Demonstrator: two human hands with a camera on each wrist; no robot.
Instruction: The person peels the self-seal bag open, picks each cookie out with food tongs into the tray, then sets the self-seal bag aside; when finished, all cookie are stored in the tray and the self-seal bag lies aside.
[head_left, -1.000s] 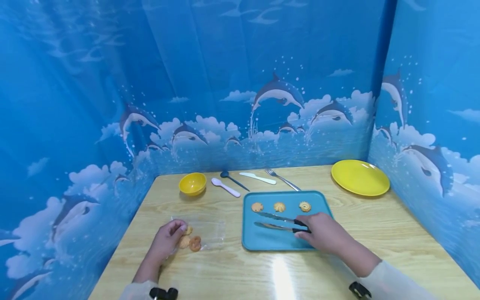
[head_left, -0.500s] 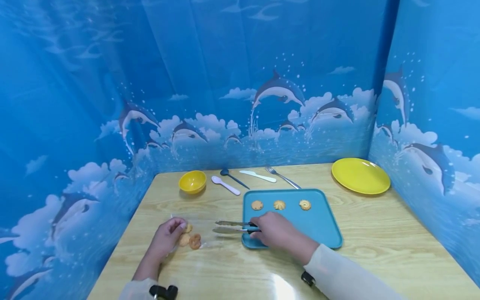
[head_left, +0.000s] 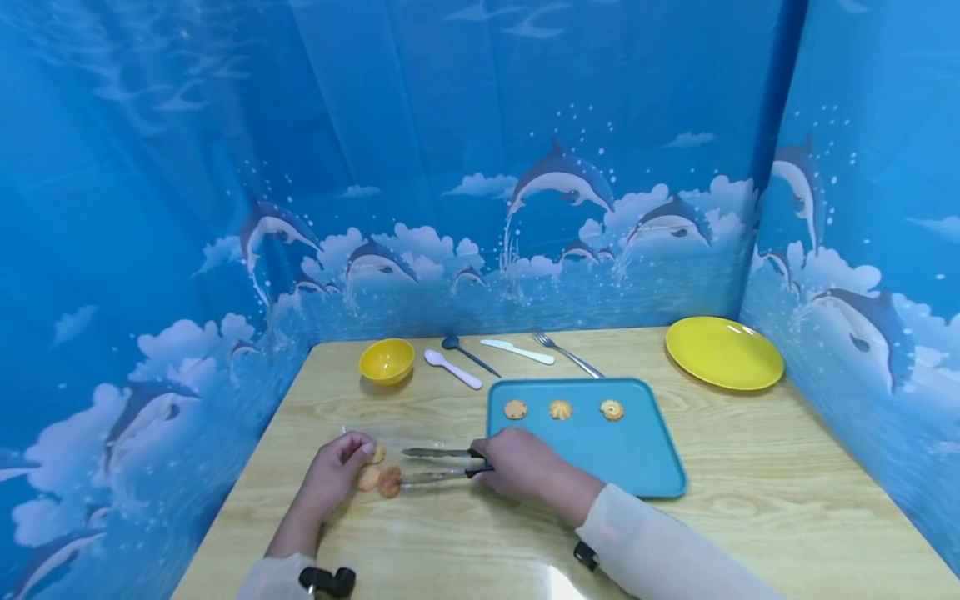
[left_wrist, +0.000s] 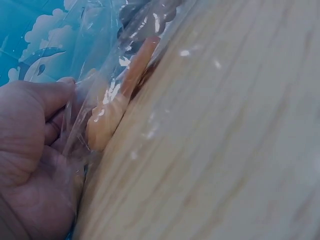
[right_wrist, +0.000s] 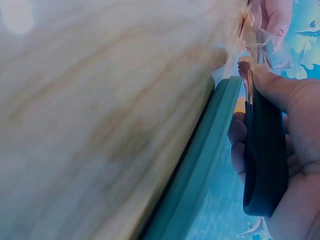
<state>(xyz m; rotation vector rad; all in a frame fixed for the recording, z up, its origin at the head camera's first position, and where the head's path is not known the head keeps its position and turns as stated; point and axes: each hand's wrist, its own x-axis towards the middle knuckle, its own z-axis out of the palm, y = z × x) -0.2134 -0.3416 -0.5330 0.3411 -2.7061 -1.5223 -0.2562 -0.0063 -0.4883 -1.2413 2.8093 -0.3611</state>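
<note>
My left hand [head_left: 336,475] pinches the edge of a clear plastic bag [left_wrist: 95,50] lying on the table. Inside the bag are a pale round cookie [head_left: 367,477], a brown pretzel-shaped cookie [head_left: 389,482] and a yellowish cookie [head_left: 377,453] by the fingertips. With my right hand [head_left: 521,467] I grip metal tongs by their black handles [right_wrist: 270,150], over the left edge of the teal tray [head_left: 630,458]. The tongs [head_left: 438,476] point left with their arms spread, reaching over the bag. One tip lies right at the pretzel-shaped cookie.
On the tray sit a speckled cookie [head_left: 515,409], a star-piped cookie [head_left: 560,409] and a swirled cookie [head_left: 611,409] in a row. Behind lie a yellow bowl [head_left: 387,362], a lilac spoon [head_left: 453,369], a dark spoon [head_left: 472,357], a pale knife [head_left: 517,351], a fork [head_left: 567,354] and a yellow plate [head_left: 723,354].
My right hand has carried the tongs leftward from over the tray to the bag, until one tip meets the pretzel-shaped cookie. My left hand has stayed at the bag's edge.
</note>
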